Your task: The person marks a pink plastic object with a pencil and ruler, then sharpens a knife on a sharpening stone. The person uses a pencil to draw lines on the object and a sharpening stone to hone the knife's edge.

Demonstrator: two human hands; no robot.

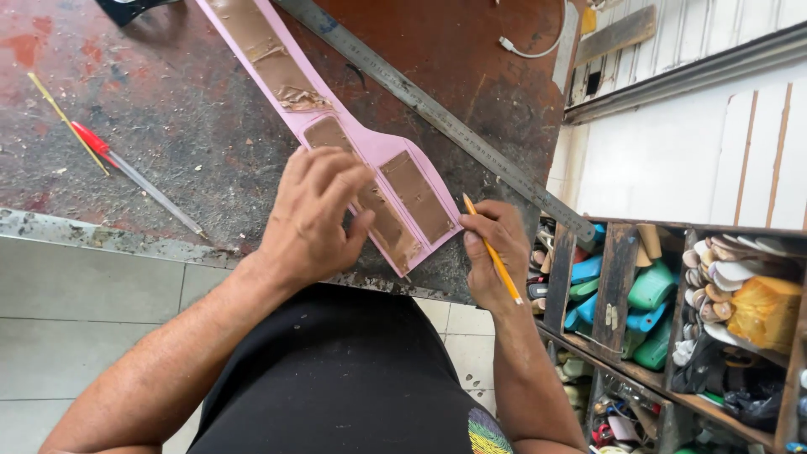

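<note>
**Pencil tip at the near right edge of the pink strip**

Right hand [492,252], nearest the viewer, has its grip closed on a yellow pencil [494,255], tip touching the pink strip [370,151]. Left hand [315,214] lies flat, fingers spread, pressing the strip's near end to the counter [185,118]. Strip's long axis runs far-left to near-right.

the left hand [313,214] covers part of the pink strip [336,126], whose far end runs off the top edge. the right hand [494,248] hides the middle of the pencil [492,250]. the steel ruler [437,113] is cut off at the top too.
</note>
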